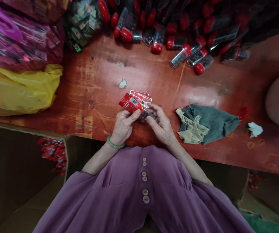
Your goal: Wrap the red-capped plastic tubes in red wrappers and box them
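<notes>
L fingers [135, 115] & R fingers [152, 122] clamp red pkt [131, 102] btwn them, dark beads [144, 115] in its clear end; beyond fingers, red-capped tubes [181, 55] on counter [81, 77]; lower left of fingers, box [72, 149] w/ red packs [53, 152].

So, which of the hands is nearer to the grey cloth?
Right. The right hand is left of the grey cloth, apart from it; the left hand is farther left.

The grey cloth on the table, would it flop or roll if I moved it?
The grey cloth would probably flop when lifted, because its fabric lies wrinkled. Pushed along the table, it would likely crumple rather than roll, since it lies low and mostly flat.
</notes>
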A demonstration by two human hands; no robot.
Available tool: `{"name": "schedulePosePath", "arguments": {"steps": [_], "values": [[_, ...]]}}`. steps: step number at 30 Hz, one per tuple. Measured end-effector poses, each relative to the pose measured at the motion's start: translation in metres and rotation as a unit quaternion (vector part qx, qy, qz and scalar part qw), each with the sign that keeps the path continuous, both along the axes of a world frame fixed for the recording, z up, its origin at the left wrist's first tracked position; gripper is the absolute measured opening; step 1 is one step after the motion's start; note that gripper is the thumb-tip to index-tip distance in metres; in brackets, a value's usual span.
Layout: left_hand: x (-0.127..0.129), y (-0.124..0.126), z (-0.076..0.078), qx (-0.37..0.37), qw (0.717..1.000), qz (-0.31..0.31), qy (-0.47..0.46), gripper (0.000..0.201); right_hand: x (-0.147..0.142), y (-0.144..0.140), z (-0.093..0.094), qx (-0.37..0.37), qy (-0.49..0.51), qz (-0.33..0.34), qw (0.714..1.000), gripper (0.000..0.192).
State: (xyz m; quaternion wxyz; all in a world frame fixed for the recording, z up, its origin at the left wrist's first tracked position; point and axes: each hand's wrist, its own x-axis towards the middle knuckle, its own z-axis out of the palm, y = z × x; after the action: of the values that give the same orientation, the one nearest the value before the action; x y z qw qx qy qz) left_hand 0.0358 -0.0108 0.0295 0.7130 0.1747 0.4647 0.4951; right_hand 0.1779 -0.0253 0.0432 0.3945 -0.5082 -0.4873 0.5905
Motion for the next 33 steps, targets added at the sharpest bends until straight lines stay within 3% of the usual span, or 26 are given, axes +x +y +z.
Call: {"name": "schedulePosePath", "arguments": {"steps": [4, 11, 15, 20, 24, 29, 33], "values": [[0.001, -0.003, -0.003, -0.002, 1.0, 0.008, -0.012, 0.032, 0.006, -0.002, -0.001, -0.015, 0.005, 0.003, 1.0, 0.034], [0.009, 0.001, -0.001, 0.015, 0.999, 0.032, 0.01, 0.026, 0.006, -0.001, 0.002, 0.141, -0.142, -0.05, 0.978, 0.023], [0.009, 0.003, 0.004, 0.016, 0.999, 0.027, -0.006, 0.03, 0.005, 0.0, 0.001, 0.081, -0.054, -0.049, 0.994, 0.026], [0.006, 0.004, 0.011, 0.031, 0.999, -0.038, -0.022, 0.036, 0.001, 0.004, -0.002, -0.02, 0.051, -0.055, 0.997, 0.036], [0.001, 0.005, 0.015, 0.038, 0.998, -0.039, -0.018, 0.038, -0.005, 0.009, -0.004, -0.032, 0.086, -0.068, 0.994, 0.041], [0.001, 0.006, 0.012, 0.04, 0.997, 0.058, -0.014, 0.032, -0.011, 0.007, -0.005, 0.01, 0.046, -0.059, 0.997, 0.035], [0.004, 0.005, 0.005, 0.037, 0.997, 0.073, 0.01, 0.033, -0.011, 0.005, -0.006, 0.143, -0.105, -0.085, 0.98, 0.024]]}}
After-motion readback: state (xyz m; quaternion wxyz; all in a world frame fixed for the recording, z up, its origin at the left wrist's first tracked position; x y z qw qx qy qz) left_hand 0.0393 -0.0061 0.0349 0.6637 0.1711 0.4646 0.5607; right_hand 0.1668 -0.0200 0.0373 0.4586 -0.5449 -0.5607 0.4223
